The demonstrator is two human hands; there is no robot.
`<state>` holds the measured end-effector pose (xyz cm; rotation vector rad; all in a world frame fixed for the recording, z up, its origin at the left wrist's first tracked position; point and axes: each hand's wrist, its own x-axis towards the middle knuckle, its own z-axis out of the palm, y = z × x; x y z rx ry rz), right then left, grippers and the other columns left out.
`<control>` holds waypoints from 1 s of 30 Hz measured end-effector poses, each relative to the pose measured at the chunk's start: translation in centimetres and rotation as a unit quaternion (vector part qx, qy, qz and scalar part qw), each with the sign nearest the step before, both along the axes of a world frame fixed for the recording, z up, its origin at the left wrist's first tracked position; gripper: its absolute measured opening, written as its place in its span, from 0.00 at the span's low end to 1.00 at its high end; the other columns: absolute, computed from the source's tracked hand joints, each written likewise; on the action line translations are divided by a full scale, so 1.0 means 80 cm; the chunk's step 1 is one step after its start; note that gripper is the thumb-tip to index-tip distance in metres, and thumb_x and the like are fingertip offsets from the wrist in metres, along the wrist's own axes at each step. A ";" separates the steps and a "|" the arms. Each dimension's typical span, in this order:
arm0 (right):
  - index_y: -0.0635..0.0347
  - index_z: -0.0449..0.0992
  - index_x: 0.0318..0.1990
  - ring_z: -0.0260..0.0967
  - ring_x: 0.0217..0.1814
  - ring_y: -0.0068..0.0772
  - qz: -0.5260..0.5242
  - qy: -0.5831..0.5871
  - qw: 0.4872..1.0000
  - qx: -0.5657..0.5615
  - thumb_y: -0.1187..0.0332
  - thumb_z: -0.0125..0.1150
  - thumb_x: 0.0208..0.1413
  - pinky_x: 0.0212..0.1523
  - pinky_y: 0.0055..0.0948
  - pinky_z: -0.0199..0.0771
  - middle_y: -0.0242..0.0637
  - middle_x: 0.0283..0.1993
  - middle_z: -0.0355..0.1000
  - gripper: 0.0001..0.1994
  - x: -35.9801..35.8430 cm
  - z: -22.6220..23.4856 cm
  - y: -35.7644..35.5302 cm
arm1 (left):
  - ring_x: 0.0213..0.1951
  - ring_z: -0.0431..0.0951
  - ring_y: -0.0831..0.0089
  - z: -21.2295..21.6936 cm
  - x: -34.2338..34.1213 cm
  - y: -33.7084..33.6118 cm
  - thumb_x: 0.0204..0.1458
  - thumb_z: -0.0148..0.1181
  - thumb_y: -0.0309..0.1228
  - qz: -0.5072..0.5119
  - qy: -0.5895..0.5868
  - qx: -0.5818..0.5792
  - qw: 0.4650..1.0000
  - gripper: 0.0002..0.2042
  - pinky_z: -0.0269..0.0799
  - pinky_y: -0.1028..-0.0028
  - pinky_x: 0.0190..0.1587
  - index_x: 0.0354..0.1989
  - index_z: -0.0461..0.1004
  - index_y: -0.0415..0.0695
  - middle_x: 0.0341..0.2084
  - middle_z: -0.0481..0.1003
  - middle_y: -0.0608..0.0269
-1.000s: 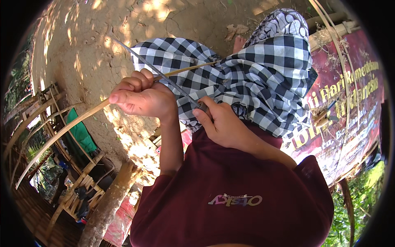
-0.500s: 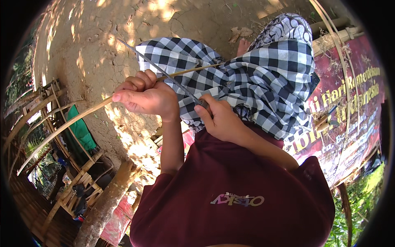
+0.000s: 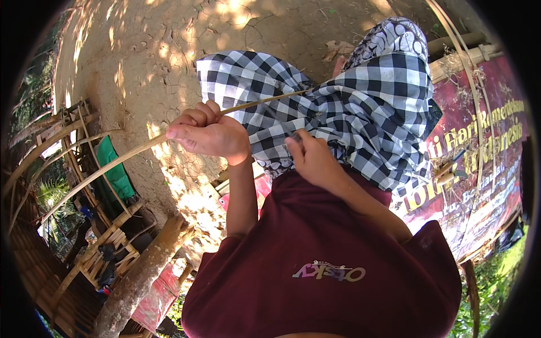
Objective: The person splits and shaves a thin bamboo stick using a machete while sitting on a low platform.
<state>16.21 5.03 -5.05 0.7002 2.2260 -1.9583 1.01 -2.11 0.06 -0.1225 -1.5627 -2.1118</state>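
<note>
My left hand (image 3: 209, 134) is closed around a long, thin strip of bamboo (image 3: 112, 164). The strip runs from the lower left, through my fist, and its thinner far end crosses over the checked cloth on my lap. To the right, my right hand (image 3: 315, 160) is closed on a knife, of which only a dark bit (image 3: 296, 137) shows at the fingers. The long blade cannot be made out now. My right hand is apart from the strip, above the black-and-white checked cloth (image 3: 360, 112).
Cracked bare earth (image 3: 146, 73) lies ahead. At the right a printed red banner (image 3: 501, 84) is spread, with a small bladed tool (image 3: 451, 172) on it and long strips across it. A log (image 3: 141, 276), a bamboo frame (image 3: 107, 248) and green cloth (image 3: 112, 169) stand at the left.
My right hand has moved right, away from the strip, and the knife blade that crossed the strip no longer shows. My left hand keeps its hold on the strip. The whole view has shifted slightly.
</note>
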 end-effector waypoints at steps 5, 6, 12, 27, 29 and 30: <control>0.68 0.68 0.35 0.63 0.13 0.35 -0.040 -0.123 0.986 -0.108 0.60 0.48 0.61 0.19 0.32 0.63 0.43 0.16 0.67 0.16 -0.004 -0.040 0.030 | 0.15 0.41 0.80 -0.001 -0.004 0.016 0.62 0.37 0.49 -0.032 0.023 0.031 0.999 0.23 0.38 0.78 0.16 0.18 0.46 0.49 0.12 0.43 0.73; 0.69 0.68 0.35 0.63 0.13 0.37 -0.036 -0.034 0.998 -0.029 0.61 0.49 0.60 0.19 0.33 0.61 0.44 0.15 0.66 0.15 -0.004 -0.033 0.022 | 0.14 0.41 0.81 -0.001 -0.007 0.022 0.63 0.37 0.48 -0.024 0.021 0.036 0.999 0.22 0.38 0.79 0.15 0.19 0.47 0.49 0.11 0.44 0.73; 0.71 0.66 0.37 0.64 0.16 0.44 0.040 0.095 0.989 -0.105 0.64 0.50 0.59 0.20 0.35 0.58 0.46 0.14 0.65 0.13 -0.030 0.063 0.005 | 0.14 0.42 0.82 -0.005 -0.018 0.010 0.63 0.37 0.45 -0.053 0.036 0.000 0.998 0.21 0.38 0.80 0.14 0.19 0.48 0.49 0.12 0.45 0.73; 0.69 0.63 0.30 0.67 0.17 0.52 0.038 0.064 0.996 -0.054 0.64 0.52 0.58 0.19 0.42 0.63 0.50 0.14 0.67 0.14 -0.038 0.042 0.008 | 0.13 0.42 0.82 -0.004 -0.016 0.015 0.63 0.37 0.45 -0.028 0.030 0.014 0.999 0.21 0.38 0.80 0.14 0.19 0.48 0.49 0.11 0.45 0.73; 0.70 0.64 0.31 0.68 0.17 0.51 0.039 0.076 0.995 -0.054 0.64 0.52 0.58 0.19 0.41 0.63 0.49 0.15 0.67 0.14 -0.037 0.049 0.006 | 0.13 0.42 0.82 -0.006 -0.021 0.009 0.63 0.37 0.45 -0.036 0.029 0.014 0.999 0.21 0.38 0.80 0.14 0.19 0.49 0.49 0.11 0.45 0.73; 0.70 0.64 0.31 0.68 0.17 0.51 0.047 0.078 0.995 -0.050 0.64 0.53 0.58 0.19 0.41 0.64 0.49 0.15 0.67 0.14 -0.035 0.054 0.006 | 0.13 0.42 0.82 -0.006 -0.020 0.010 0.63 0.37 0.45 -0.039 0.028 0.018 0.999 0.21 0.38 0.80 0.14 0.19 0.48 0.49 0.11 0.45 0.73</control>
